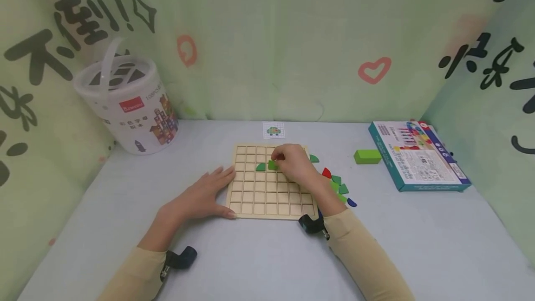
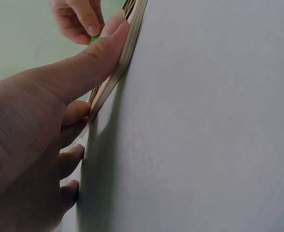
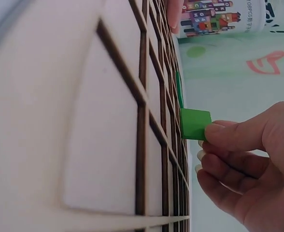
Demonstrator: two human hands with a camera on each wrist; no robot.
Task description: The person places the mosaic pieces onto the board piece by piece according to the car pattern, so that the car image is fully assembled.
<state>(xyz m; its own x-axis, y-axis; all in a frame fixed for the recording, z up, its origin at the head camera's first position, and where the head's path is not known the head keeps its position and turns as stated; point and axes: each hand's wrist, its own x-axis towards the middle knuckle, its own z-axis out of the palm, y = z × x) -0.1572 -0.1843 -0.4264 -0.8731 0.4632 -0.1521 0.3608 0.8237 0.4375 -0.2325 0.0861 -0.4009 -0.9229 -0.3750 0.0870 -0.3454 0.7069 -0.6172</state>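
A wooden grid board (image 1: 265, 197) lies flat on the table, with a dark green quarter-round tile (image 1: 260, 167) on one of its squares. My right hand (image 1: 294, 166) is over the upper part of the board and pinches a light green square tile (image 3: 195, 124) between thumb and fingers. In the right wrist view that tile's edge is at the grid surface, just beside the dark green one. My left hand (image 1: 202, 196) rests at the board's left side, fingers extended, the thumb on its lower left corner. The left wrist view shows the left thumb (image 2: 91, 60) against the board's edge.
Right of the board lie several loose tiles in green, red and blue, such as a blue one (image 1: 352, 202), partly behind the right forearm. A pattern card (image 1: 273, 130) lies behind the board. Further right are a green block (image 1: 368, 156) and a box (image 1: 420, 157); a bucket (image 1: 129, 106) stands back left.
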